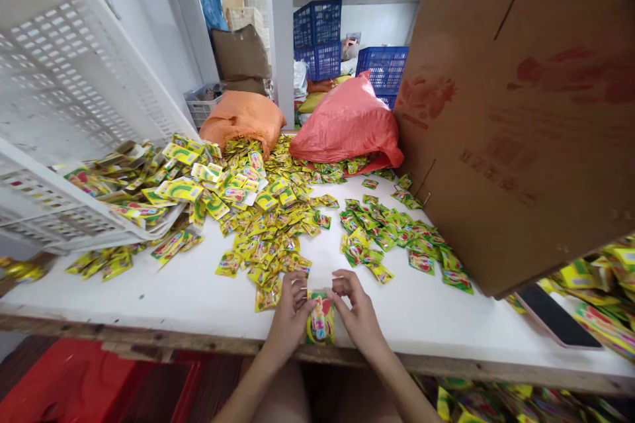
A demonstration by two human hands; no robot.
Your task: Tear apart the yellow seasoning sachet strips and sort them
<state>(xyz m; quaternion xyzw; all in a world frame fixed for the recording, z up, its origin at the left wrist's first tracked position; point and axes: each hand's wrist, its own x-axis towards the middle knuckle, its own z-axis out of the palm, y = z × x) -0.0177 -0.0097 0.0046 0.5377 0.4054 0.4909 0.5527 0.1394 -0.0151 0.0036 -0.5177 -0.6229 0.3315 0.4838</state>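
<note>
A small yellow-green candy box with red fruit printing is upright at the table's front edge, between my hands. Pale flaps seem to stand at its top, though their shape is hard to make out. My left hand has its thumb at the box's upper left edge, fingers curled behind. At the upper right corner, the thumb and fingers of my right hand pinch the box. Just beyond my left hand lies a heap of yellow sachets. Green sachets with red printing are spread past my right hand.
A white plastic crate lies tipped at left, flat cartons spilling out. An orange sack and a red sack stand behind the sachets. A large cardboard box leans at right, beside a phone. A red stool is below.
</note>
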